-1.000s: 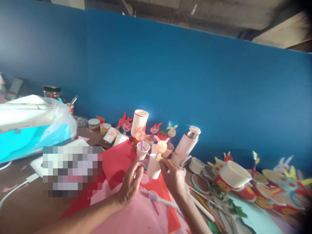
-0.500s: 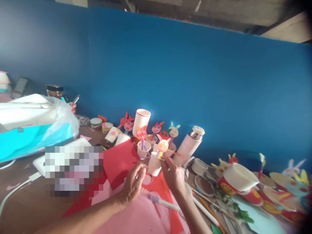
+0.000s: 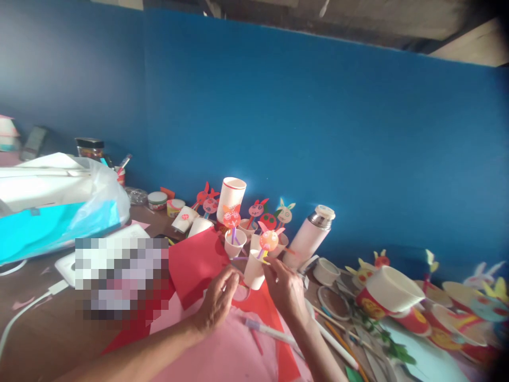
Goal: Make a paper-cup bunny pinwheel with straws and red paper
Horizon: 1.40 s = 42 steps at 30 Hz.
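Note:
A small white paper cup [image 3: 253, 270] stands tilted between my hands. In it is a round orange paper animal head [image 3: 269, 240] with pink ears, on purple and yellow paper strips. My right hand [image 3: 285, 289] pinches at the cup's right rim, by the yellow strip; its exact contact is partly hidden. My left hand [image 3: 219, 300] is left of the cup, fingers loosely curved, thumb apart, with nothing visible in it. Behind the cup, another paper cup [image 3: 234, 244] holds a red cat-like head [image 3: 231, 217].
Red paper [image 3: 199, 265] and pink paper [image 3: 214, 350] lie beneath my arms, with a pen [image 3: 270, 333] on top. A pink thermos [image 3: 308, 236] leans at the back. Decorated cups [image 3: 393, 289] crowd the right; a plastic bag [image 3: 107, 185] sits left.
The cup and its orange head have shifted slightly to the right, and the head's ears sit more upright. My hands have barely moved.

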### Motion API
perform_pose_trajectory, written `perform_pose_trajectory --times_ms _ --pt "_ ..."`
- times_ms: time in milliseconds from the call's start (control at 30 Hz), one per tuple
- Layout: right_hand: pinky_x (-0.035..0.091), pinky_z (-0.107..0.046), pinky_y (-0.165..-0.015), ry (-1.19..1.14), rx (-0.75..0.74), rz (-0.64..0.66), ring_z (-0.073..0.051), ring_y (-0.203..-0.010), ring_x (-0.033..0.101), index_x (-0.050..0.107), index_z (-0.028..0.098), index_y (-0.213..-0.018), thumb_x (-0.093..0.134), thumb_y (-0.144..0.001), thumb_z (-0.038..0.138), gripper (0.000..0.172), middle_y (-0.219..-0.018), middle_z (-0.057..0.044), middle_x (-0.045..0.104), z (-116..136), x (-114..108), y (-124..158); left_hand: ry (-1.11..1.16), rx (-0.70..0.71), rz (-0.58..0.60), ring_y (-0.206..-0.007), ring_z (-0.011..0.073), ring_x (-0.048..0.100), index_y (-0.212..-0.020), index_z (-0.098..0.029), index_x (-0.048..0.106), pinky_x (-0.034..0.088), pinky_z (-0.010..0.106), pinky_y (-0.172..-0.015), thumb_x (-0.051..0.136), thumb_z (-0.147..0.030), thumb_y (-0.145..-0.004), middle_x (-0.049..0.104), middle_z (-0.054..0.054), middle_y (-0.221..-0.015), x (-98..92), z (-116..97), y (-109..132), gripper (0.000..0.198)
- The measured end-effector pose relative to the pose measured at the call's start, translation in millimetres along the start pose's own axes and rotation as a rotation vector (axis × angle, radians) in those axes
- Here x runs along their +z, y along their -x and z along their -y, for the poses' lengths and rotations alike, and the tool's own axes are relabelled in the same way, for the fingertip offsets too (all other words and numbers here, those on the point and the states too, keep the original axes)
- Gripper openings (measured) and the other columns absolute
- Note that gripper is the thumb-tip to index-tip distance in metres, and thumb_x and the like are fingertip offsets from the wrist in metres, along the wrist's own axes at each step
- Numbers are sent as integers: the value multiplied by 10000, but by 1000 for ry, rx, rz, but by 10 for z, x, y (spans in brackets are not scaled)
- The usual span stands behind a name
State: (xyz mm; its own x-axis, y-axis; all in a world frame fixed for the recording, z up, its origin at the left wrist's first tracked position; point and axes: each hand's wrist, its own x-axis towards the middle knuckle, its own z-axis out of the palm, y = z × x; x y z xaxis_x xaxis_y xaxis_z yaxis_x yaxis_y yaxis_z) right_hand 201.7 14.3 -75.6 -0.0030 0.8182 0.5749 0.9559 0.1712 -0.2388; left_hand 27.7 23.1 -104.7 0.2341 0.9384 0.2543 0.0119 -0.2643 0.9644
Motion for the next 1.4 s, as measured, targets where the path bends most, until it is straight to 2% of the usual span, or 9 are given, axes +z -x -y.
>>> perform_pose_trajectory --times_ms 167,400,567,700,833,1067,1200,1400 --pt "429 -205 -567 -25 26 5 -150 -624 656 639 193 -1001 423 -866 259 264 -777 -35 726 -2 -10 6 18 -39 7 -723 153 484 -764 -190 493 403 240 -713 365 -438 -886 499 0 -720 1 5 -3 305" --pt "444 -206 -579 -83 138 53 -156 -675 667 637 197 -990 426 -843 255 264 -819 -36 725 -33 -22 45 10 -64 -38 -684 148 487 -705 -193 497 405 239 -670 399 -469 -851 519 -5 -696 15 -55 3 328" --pt "432 -197 -584 -106 131 85 -146 -649 660 656 215 -847 428 -852 272 235 -759 -15 717 -47 -119 0 19 -75 -13 -723 164 504 -726 -195 508 408 245 -702 384 -467 -857 534 8 -720 10 -89 9 326" --pt "411 -189 -541 -110 121 158 -134 -593 641 661 249 -831 445 -853 287 221 -698 20 707 -56 -235 -38 9 -17 21 -711 152 480 -747 -197 507 392 237 -697 364 -443 -884 503 -5 -710 -5 -56 11 316" --pt "401 -200 -561 -104 117 221 -139 -612 644 657 263 -850 449 -853 273 208 -701 33 706 -42 -248 -50 -4 -4 23 -710 152 478 -769 -187 519 392 239 -691 358 -433 -892 508 -3 -710 -14 -36 14 318" --pt "395 -223 -622 -79 130 210 -162 -684 658 620 225 -1039 438 -850 248 264 -762 -12 715 -6 -153 -49 52 -80 -27 -709 167 504 -734 -176 523 414 261 -717 393 -495 -842 526 17 -711 3 -142 10 361" --pt "382 -210 -594 -82 140 195 -151 -671 656 628 220 -950 430 -863 255 219 -766 -8 716 10 -144 -54 51 -91 -57 -716 171 504 -715 -183 518 415 261 -710 410 -506 -828 516 12 -696 -6 -161 1 359" --pt "367 -196 -577 -77 162 146 -140 -659 651 633 230 -862 460 -853 259 177 -753 11 712 38 -159 -49 51 -54 -27 -713 151 481 -735 -187 508 402 247 -706 385 -457 -869 493 -4 -698 -25 -64 -5 325"
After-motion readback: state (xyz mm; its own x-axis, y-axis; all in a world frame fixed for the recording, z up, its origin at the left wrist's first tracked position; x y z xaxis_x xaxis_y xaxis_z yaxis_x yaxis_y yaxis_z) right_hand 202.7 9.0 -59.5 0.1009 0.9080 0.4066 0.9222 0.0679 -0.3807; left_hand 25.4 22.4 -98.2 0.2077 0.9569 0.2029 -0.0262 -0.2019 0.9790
